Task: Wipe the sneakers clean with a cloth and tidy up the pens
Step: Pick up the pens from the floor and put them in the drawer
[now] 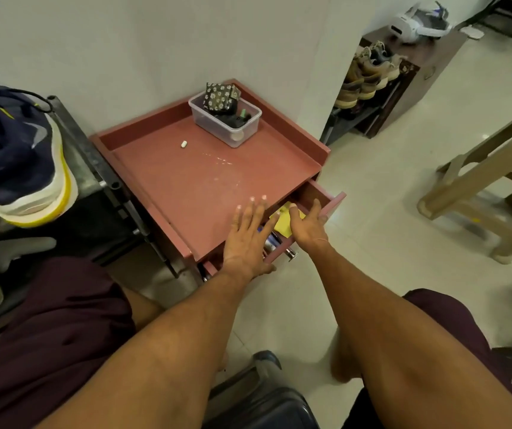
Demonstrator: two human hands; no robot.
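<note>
The pens (271, 239) lie in the partly open drawer (316, 196) of the pink cabinet (186, 181), beside a yellow paper (285, 222) — between the two hands — the left hand (248, 236) flat with fingers spread over the cabinet's front edge, the right hand (307, 224) open over the drawer, holding nothing.

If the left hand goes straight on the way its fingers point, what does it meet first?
Probably nothing soon: the left hand points across the bare cabinet top. Further along that line stands the clear plastic box, though depth is uncertain.
</note>
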